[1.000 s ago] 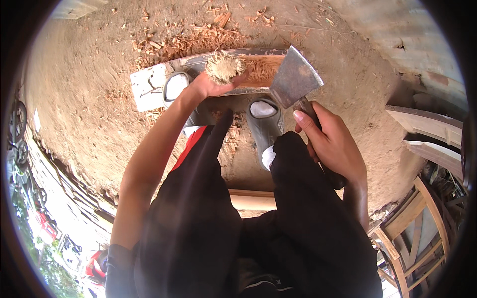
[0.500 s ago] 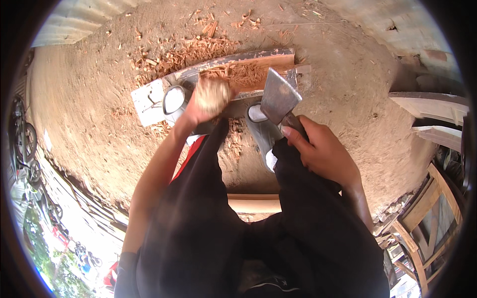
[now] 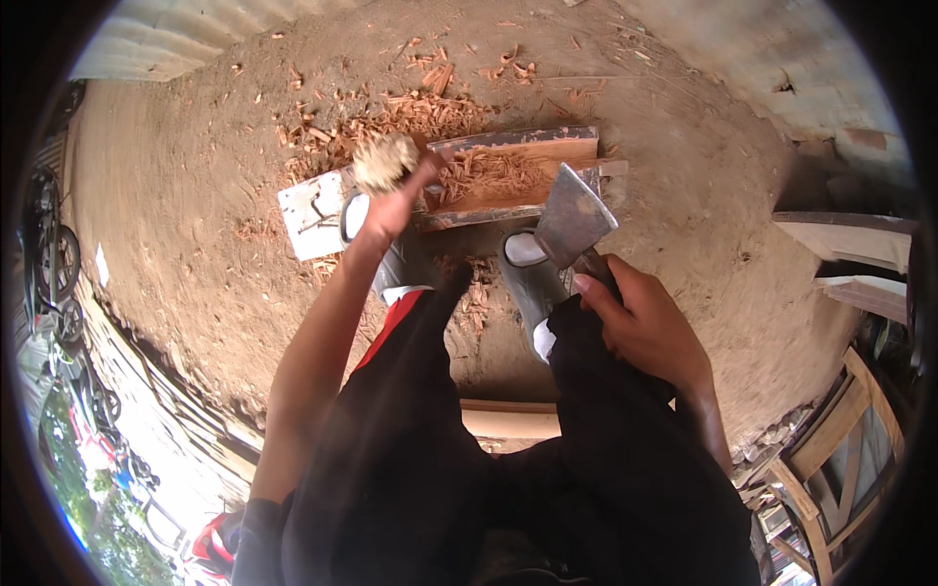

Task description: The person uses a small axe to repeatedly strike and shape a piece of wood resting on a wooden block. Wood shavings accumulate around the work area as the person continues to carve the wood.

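Observation:
My left hand (image 3: 396, 207) is closed around a pale, rounded lump with a frayed surface (image 3: 385, 162), like the battered end of a wooden mallet; motion blurs it. It is over the left end of a hollowed wooden trough (image 3: 547, 140), whose hollow holds curled wood shavings (image 3: 489, 176). My right hand (image 3: 650, 322) grips the short handle of a wide flat-bladed chisel (image 3: 576, 217). The flared metal blade points up and away, just in front of the trough's right end, and I cannot tell whether it touches the wood.
My grey boots (image 3: 526, 252) stand at the trough's near side. A pale board (image 3: 315, 217) adjoins its left end. More shavings (image 3: 430, 115) lie on the dirt floor beyond. Curved planks (image 3: 850, 239) and wooden frames (image 3: 831, 439) are at the right, motorbikes (image 3: 63, 264) at the left.
My left hand has swung left and away with the pale frayed lump, uncovering more of the trough. My right hand keeps its hold on the chisel. The whole view has shifted slightly.

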{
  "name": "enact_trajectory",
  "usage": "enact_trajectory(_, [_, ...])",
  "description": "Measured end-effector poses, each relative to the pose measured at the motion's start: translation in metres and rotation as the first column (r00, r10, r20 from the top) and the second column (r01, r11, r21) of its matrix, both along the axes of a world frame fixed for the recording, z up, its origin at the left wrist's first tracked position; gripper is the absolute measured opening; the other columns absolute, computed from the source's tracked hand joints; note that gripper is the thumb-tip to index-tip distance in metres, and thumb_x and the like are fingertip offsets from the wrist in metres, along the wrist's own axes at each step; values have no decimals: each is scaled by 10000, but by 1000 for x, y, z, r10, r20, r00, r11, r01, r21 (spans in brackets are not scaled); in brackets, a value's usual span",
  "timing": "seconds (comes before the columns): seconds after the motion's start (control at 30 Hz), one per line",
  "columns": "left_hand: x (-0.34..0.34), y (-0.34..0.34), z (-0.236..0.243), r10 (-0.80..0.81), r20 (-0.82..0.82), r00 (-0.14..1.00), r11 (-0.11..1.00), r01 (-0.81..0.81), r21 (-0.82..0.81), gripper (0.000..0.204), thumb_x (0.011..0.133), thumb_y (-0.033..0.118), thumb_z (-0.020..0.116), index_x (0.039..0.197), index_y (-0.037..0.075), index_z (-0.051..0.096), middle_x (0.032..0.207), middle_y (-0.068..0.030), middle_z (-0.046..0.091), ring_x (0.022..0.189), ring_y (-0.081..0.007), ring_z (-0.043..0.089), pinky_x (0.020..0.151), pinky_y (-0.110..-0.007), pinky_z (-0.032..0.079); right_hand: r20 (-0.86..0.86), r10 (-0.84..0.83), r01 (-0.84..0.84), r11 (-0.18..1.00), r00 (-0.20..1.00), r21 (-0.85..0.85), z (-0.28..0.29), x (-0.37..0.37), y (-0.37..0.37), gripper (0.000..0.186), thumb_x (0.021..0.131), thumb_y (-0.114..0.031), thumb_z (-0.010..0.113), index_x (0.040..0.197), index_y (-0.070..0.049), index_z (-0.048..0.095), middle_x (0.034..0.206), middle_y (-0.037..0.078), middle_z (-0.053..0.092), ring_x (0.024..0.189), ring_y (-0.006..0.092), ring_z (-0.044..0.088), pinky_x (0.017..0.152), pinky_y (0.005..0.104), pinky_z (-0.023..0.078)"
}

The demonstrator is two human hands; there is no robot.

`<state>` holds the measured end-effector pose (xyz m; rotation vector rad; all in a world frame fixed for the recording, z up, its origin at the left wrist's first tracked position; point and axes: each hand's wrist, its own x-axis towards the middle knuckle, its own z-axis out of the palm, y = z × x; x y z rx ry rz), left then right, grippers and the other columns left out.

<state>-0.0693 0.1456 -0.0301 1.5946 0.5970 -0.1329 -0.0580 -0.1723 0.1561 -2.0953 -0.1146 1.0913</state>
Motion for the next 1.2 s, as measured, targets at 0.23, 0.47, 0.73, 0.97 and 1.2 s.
enact_trajectory(0.23, [20, -20, 17, 180, 30, 983, 966, -171, -195, 311, 924, 294, 712, 721, 86, 601, 600, 22, 495, 532, -102, 426, 511, -301, 333, -59, 41, -43, 998, 997, -43, -4, 5, 10, 421, 1036, -351, 545, 894, 43, 507, 763, 261, 602, 691, 416, 579, 657, 459, 446])
enact_trajectory(0.47, [26, -31, 31, 215, 35, 976, 960, -205, -192, 299, 929, 222, 701, 703, 74, 572, 568, 13, 494, 519, -92, 438, 475, -290, 337, -96, 25, -28, 999, 995, -38, -3, 10, 20, 428, 1047, -368, 527, 893, 30, 525, 727, 178, 624, 566, 239, 595, 580, 390, 461])
enact_trajectory(0.73, [24, -35, 32, 197, 19, 980, 964, -191, -186, 178, 919, 153, 716, 825, 65, 593, 657, 21, 535, 536, -84, 431, 474, -284, 327, -151, 14, -23, 998, 988, -57, -3, 11, 24, 437, 1044, -385, 531, 892, 25, 521, 696, 155, 612, 546, 218, 591, 557, 379, 469])
enact_trajectory(0.97, [20, -39, 40, 269, 8, 963, 945, -263, -195, 159, 926, 136, 704, 842, 65, 589, 660, 24, 527, 536, -84, 430, 473, -281, 323, -163, 23, -35, 997, 986, -68, -4, 8, 22, 441, 1045, -390, 530, 890, 23, 524, 643, 132, 566, 515, 200, 562, 540, 369, 456])
enact_trajectory(1.2, [20, -41, 43, 282, 60, 958, 950, -269, -160, 160, 918, 146, 709, 840, 64, 596, 654, 22, 529, 525, -88, 432, 468, -291, 326, -169, 12, -24, 997, 985, -69, -4, 5, 21, 436, 1046, -385, 532, 887, 22, 531, 635, 120, 561, 512, 189, 558, 521, 361, 450])
